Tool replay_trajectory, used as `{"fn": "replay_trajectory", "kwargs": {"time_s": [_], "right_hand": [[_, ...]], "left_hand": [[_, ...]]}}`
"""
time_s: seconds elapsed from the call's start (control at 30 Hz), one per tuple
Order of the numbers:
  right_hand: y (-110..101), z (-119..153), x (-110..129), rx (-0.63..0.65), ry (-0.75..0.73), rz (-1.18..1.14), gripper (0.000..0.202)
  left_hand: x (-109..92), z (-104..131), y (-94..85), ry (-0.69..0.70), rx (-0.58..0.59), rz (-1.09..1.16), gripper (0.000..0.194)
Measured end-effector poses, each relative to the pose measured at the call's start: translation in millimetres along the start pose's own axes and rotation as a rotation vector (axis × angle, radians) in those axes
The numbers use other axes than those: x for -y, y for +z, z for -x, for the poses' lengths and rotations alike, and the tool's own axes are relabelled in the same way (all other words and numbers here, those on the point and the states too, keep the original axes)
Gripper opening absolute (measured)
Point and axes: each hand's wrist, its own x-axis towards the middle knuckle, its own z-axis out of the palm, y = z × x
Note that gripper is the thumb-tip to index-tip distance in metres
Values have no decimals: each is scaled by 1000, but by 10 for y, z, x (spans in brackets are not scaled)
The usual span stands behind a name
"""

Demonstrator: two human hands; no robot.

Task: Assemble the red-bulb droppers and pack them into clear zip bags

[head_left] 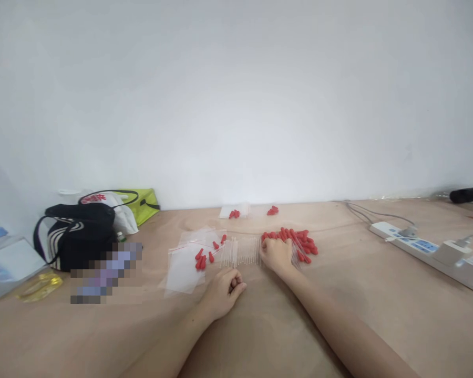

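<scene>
My left hand (225, 291) rests on the table with its fingers curled in; nothing shows between them. My right hand (276, 254) reaches down between a row of thin clear tubes (240, 251) and a pile of red-bulbed droppers (308, 242). Its fingers are bent together over the right end of the row, and whatever they grip is hidden by the hand. Left of the row, several loose red rubber bulbs (201, 262) lie on clear plastic bags (183, 270).
Farther back lie more red bulbs (273, 210) and a stack of clear bags (242, 210). A white power strip (405, 241) with plugs and cables runs along the right. At left are a black bag (82, 236), a lime-green bag (144, 202) and a plastic container (8, 268).
</scene>
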Motion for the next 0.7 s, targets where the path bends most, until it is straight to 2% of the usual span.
{"fn": "replay_trajectory", "kwargs": {"time_s": [0.23,0.33,0.4,0.47,0.57,0.7], "right_hand": [[-43,-10,74,52,53,7,23],[-54,-14,108,71,62,28,22],[-66,-20,113,82,65,34,22],[-85,-26,104,107,67,36,22],[-118,-32,85,149,75,38,22],[-142,-22,75,169,85,29,23]], "left_hand": [[4,23,34,2,11,-18,9],[32,-45,-36,-27,-69,-56,12],[98,-173,-146,-112,-184,-165,14],[208,-366,-277,-290,-256,-324,13],[405,-705,-414,-425,-270,-385,15],[586,-1070,-400,-539,-228,-410,22]]}}
